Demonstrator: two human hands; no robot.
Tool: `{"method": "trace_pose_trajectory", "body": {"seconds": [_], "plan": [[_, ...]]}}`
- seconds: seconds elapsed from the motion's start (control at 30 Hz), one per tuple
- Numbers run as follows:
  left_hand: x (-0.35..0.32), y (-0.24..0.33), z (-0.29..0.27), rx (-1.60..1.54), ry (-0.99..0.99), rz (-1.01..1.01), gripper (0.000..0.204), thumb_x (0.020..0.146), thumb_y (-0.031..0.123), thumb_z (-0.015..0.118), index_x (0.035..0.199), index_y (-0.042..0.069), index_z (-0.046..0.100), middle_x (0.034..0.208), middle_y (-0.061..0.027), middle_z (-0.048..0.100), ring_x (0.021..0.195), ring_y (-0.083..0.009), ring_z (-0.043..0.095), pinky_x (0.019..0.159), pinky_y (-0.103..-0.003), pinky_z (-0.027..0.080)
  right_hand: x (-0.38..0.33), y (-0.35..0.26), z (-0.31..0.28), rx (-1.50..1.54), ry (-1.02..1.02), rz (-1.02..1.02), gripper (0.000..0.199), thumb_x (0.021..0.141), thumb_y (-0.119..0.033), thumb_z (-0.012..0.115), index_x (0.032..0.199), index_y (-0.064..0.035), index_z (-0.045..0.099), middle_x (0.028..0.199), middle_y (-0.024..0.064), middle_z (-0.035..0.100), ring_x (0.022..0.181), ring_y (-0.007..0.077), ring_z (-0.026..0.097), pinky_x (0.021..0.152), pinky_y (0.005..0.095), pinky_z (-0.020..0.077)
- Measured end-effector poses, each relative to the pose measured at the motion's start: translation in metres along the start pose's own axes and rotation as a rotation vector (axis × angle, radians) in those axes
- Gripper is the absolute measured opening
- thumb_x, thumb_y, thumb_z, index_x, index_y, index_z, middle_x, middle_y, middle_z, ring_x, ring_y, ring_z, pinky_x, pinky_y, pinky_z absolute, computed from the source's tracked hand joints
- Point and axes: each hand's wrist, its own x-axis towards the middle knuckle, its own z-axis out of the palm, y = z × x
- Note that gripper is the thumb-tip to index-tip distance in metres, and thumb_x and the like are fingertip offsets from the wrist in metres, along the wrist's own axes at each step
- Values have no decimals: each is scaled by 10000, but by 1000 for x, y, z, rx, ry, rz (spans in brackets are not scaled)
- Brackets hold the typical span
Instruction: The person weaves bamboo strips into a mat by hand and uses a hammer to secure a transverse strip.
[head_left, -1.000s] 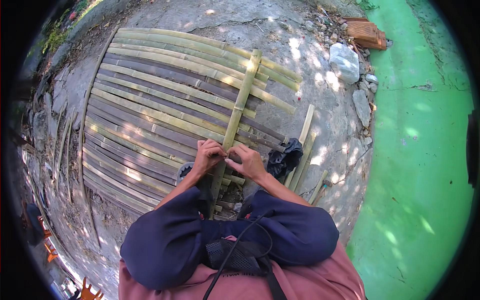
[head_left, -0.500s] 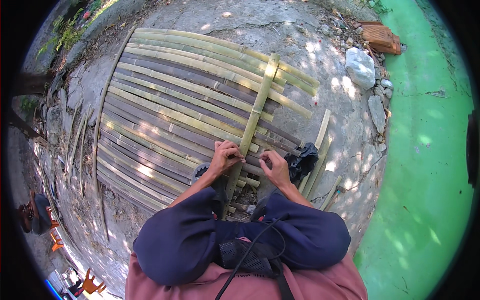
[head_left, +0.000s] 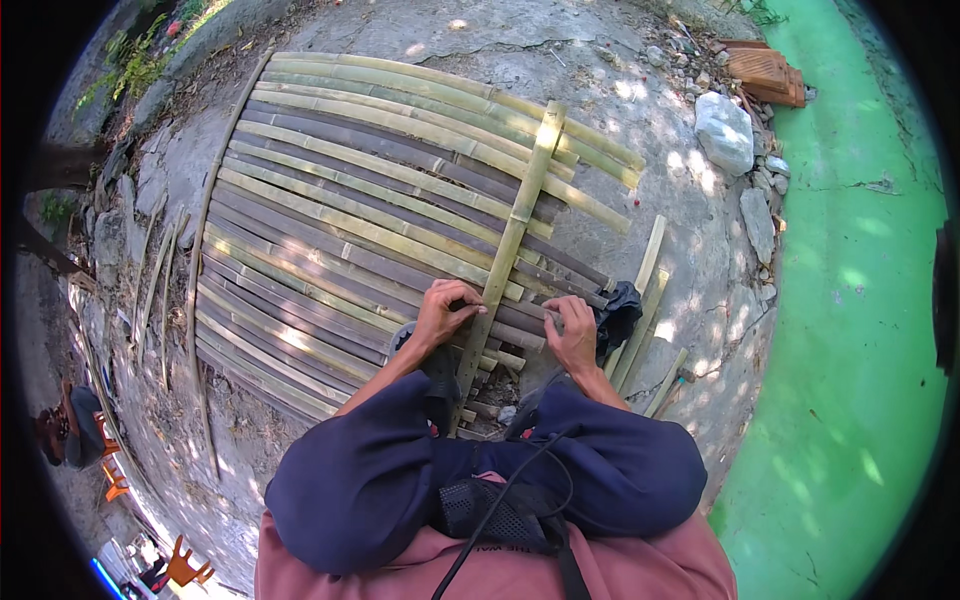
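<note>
Upper garment: dusty-pink shirt (head_left: 640, 565), plain fabric, dark lettering at the front. Lower garment: loose navy trousers (head_left: 345, 480), rounded at the knees. Front attachment: black perforated mesh piece (head_left: 490, 515) with a flat black strap (head_left: 574, 577). Cable (head_left: 497, 468): thin, black, looped. Left hand (head_left: 447, 312) and right hand (head_left: 572, 338): bare, as are both forearms.

Bamboo is seen in the slats (head_left: 345, 252), smooth and faintly glossy where pale, matt where dark, and in the smooth, node-ridged crosspiece (head_left: 523, 205). Crinkled plastic is suggested by the glossy black bundle (head_left: 622, 312). Rough, matt concrete is shown by the ground (head_left: 430, 35); near its right edge, a rough stone (head_left: 723, 135) is seen. The trousers (head_left: 350, 480) are made of matt cloth.
</note>
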Motion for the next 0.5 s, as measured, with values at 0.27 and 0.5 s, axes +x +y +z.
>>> {"method": "trace_pose_trajectory", "body": {"seconds": [0.27, 0.5], "plan": [[-3, 16, -16, -95, -56, -62, 106, 852, -1, 861, 931, 23, 794, 969, -92, 815, 969, -254, 785, 883, -385, 601, -20, 13, -19, 163, -331, 314, 248, 945, -166, 795, 1132, -41, 691, 1046, 129, 673, 1036, 349, 678, 945, 477, 533], [-14, 38, -35, -25, -110, -103, 109, 875, 19, 869, 955, 10, 794, 1012, -102, 817, 983, -261, 788, 880, -378, 613, -38, 22, 0, -28, -142, 357, 516, 960, -316, 812, 1282, 8, 572, 1173, 208, 557, 1131, 434, 587, 1005, 529, 487]]}}
